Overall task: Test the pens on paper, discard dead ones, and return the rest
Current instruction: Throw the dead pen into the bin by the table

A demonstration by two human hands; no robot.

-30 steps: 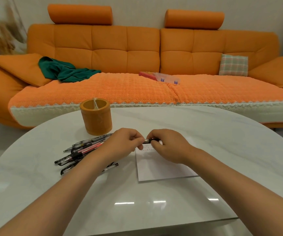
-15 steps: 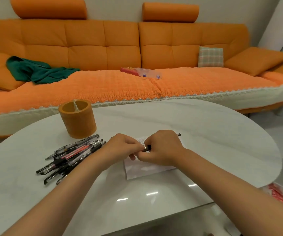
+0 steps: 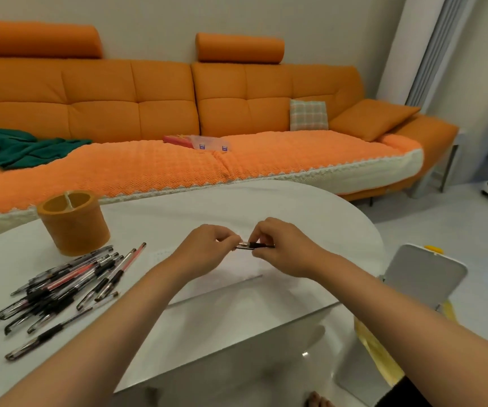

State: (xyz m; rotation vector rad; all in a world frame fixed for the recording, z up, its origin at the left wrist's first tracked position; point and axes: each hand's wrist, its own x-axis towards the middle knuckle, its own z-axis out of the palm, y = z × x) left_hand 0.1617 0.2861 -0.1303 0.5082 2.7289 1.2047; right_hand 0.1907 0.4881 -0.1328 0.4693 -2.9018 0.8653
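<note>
Orange sofa fills the upper frame, green cloth upper left, plaid cushion right; orange pen holder, glossy white table, black and red pens.

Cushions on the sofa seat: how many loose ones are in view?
2. A plaid cushion leans against the backrest right of centre; a plain orange cushion lies beside it at the right arm. Any at the left end fall outside the frame.

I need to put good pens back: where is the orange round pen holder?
The orange round pen holder stands far left on the white table, just behind the pile of pens.
</note>
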